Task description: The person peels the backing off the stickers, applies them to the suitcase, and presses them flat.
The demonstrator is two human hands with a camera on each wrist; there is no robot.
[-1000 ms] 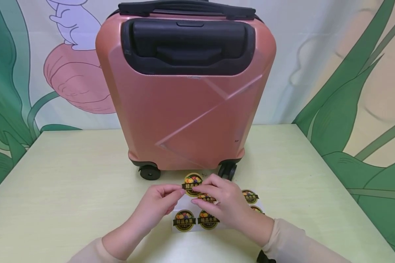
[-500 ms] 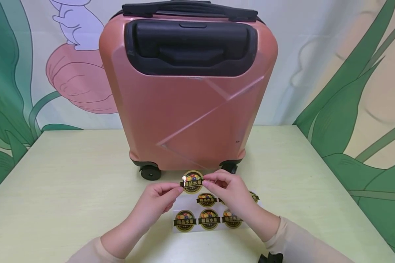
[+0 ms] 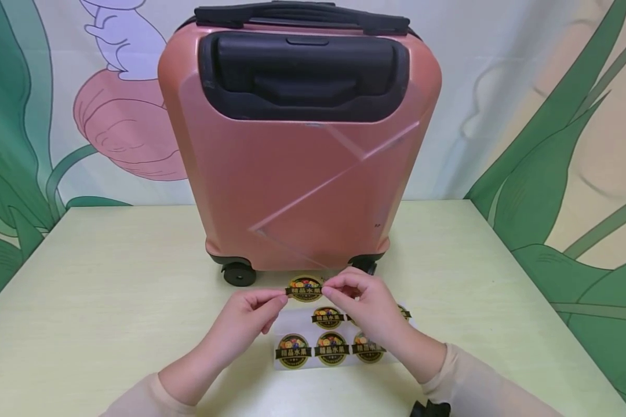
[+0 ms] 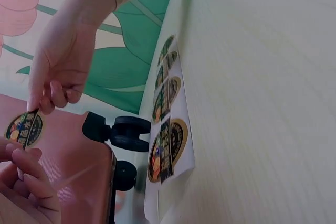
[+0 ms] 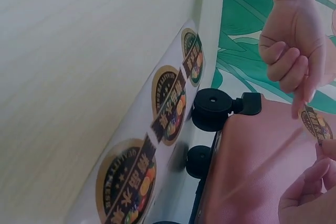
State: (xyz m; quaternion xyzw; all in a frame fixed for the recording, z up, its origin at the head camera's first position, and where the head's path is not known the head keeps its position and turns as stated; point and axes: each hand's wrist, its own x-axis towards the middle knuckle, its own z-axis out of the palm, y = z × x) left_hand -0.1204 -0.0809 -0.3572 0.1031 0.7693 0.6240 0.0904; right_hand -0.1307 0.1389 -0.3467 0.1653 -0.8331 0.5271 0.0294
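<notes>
A round black-and-gold sticker [image 3: 305,289] with a fruit picture and a banner across it is stretched between both hands, above the sheet. My left hand [image 3: 250,315] pinches the left end of its banner between thumb and forefinger. The right end is pinched by my right hand [image 3: 367,301]. Below them, a white sticker sheet [image 3: 297,318] lies on the table, with several matching stickers on it; its upper left spot is bare white. Part of the sheet is hidden under my right hand. In the left wrist view the loose sticker [image 4: 24,129] shows between the fingertips of both hands.
A pink suitcase [image 3: 313,185] with a black handle recess [image 3: 302,75] stands upright on its wheels [image 3: 239,274] just behind the sheet. Pale table surface [image 3: 109,289] extends to both sides. A small black object [image 3: 430,409] shows beside the right sleeve at the bottom edge.
My right fingers have moved from over the sticker to its right banner end and pinch it there. The sticker has since tipped flatter. My left hand has hardly moved.
</notes>
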